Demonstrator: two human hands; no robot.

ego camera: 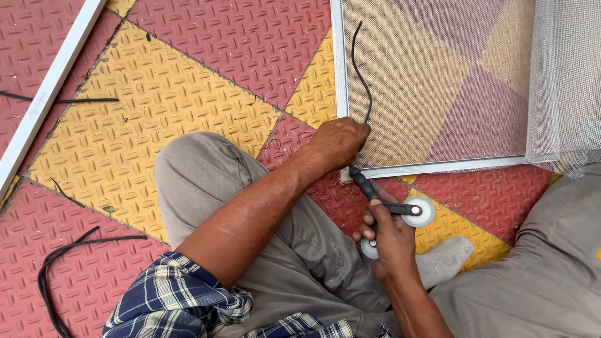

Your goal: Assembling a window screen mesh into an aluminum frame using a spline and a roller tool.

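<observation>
Red and yellow patterned tiles (156,106) carry one mesh screen frame (341,75). At its corner, left hand (341,143) pinches one black cord (362,75); right hand (391,241), fingers curled, grips one two-wheeled roller tool (400,209).

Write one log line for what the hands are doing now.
left hand: pressing black spline cord at screen frame corner | right hand: holding spline roller tool | place: tiled floor

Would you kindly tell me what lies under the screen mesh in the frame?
Red and yellow floor tiles show through the screen mesh. The left hand covers the frame's corner.
</observation>
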